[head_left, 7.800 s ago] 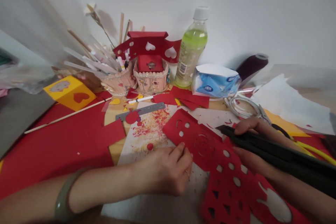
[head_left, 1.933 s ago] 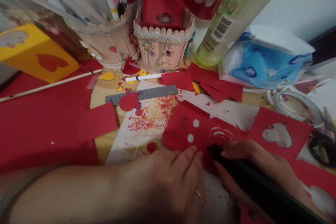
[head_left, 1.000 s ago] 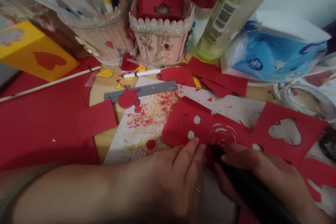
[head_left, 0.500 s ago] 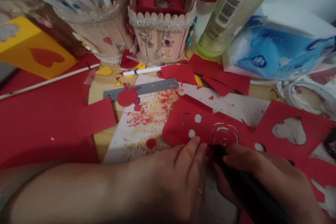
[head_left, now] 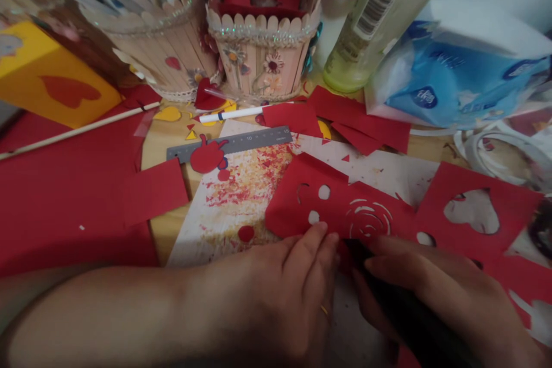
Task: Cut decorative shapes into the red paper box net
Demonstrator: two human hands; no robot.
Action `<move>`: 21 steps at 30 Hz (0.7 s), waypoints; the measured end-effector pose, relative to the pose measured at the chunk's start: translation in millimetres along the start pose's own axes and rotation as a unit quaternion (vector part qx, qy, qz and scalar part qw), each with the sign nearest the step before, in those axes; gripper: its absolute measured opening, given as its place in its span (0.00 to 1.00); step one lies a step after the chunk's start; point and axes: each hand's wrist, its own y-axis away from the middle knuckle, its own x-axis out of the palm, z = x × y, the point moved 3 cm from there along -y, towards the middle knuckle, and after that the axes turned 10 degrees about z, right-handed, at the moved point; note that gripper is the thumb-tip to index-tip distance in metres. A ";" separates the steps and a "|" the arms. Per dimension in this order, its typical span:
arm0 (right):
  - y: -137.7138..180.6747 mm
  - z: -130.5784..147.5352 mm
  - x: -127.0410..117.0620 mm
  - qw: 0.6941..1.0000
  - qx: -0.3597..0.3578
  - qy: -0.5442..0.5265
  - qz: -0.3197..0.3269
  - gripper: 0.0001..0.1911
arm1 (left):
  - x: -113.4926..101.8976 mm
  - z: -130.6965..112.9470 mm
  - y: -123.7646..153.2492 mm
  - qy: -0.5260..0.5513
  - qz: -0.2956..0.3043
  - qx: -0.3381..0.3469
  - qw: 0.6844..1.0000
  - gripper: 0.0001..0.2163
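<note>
My left hand (head_left: pixel 297 293) lies flat with its fingers stretched over the lower edge of a sheet of red paper (head_left: pixel 328 218), pressing on it. The sheet carries round holes and a spiral, rose-like pattern of slits. In my right hand (head_left: pixel 431 287) is a black craft knife (head_left: pixel 397 299), gripped like a pen and slanting down to the left. Its tip meets the paper just right of my left fingertips; the blade itself I cannot make out. Beneath the red sheet is a white sheet (head_left: pixel 241 184) with red and yellow smears.
A grey ruler (head_left: pixel 259 139) and red cut-outs lie ahead. Behind stand two wooden-stick holders (head_left: pixel 263 57), a greenish bottle (head_left: pixel 357 40) and a blue tissue pack (head_left: pixel 457 80). Rolls of tape (head_left: pixel 509 155) sit right; red paper (head_left: pixel 64 201) and a yellow box (head_left: pixel 60 75) left.
The view has shifted very slightly. Both hands and the craft knife keep almost the same place on the red paper.
</note>
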 end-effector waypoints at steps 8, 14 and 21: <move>-13.3 6.9 -12.4 0.999 -0.038 -0.033 0.012 0.16 | -1.2 2.0 -0.3 0.021 -0.004 0.010 1.000 0.17; -11.0 1.9 -15.1 0.996 -0.003 -0.051 0.079 0.20 | -1.7 2.1 1.1 0.029 -0.009 0.008 1.000 0.16; -11.7 3.9 -17.8 0.985 -0.109 0.100 0.083 0.17 | -1.7 1.2 0.5 0.035 0.002 0.014 0.999 0.16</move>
